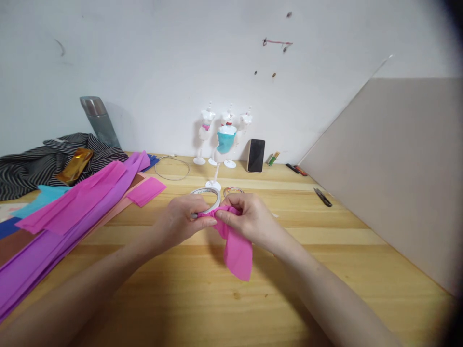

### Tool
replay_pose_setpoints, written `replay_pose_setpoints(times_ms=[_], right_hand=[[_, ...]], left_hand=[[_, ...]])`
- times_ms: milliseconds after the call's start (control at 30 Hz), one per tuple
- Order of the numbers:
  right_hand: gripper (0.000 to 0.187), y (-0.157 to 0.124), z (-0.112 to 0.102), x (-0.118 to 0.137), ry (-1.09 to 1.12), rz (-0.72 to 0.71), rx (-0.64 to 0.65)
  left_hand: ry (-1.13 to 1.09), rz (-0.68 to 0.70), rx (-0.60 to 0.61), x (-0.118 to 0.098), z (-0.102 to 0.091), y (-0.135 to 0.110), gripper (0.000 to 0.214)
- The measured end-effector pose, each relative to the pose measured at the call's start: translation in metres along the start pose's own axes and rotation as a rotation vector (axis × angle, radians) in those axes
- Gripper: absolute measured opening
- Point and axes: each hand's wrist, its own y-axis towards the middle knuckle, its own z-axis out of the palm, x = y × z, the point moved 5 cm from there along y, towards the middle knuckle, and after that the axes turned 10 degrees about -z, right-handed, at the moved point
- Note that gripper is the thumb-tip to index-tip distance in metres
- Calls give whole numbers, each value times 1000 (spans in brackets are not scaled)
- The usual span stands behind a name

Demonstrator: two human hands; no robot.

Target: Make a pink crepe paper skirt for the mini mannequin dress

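Observation:
Both hands pinch one strip of pink crepe paper (238, 255) above the middle of the table. My left hand (184, 217) is closed on its gathered left end, thumb along the near side. Close beside it, my right hand (249, 219) grips the ruffled part between thumb and fingers, and the loose end hangs down below. A roll of white tape (216, 195) shows just behind the left fingers; whether that hand touches it I cannot tell. Behind the hands stands a small white dress-form stand (213, 184) with blue paper round its bust.
More small white mannequins (207, 118) stand by the wall, near an upright phone (256, 156). Small scissors (322, 197) lie right. Purple crepe paper (54, 250), pink sheets (79, 197), a striped cloth (32, 156) and a bottle (101, 120) fill the left. A cable (172, 179) lies coiled behind.

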Motion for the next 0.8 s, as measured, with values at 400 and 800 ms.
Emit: replay_pose_setpoints(times_ms=[400,800], right_hand=[[21,2,8,-9,-41,48,-14],[34,5,-6,-5,44,-76,115]], left_hand=[[218,89,-34,-3,2,-2,33],[-27,-18,80,9,-10,2,28]])
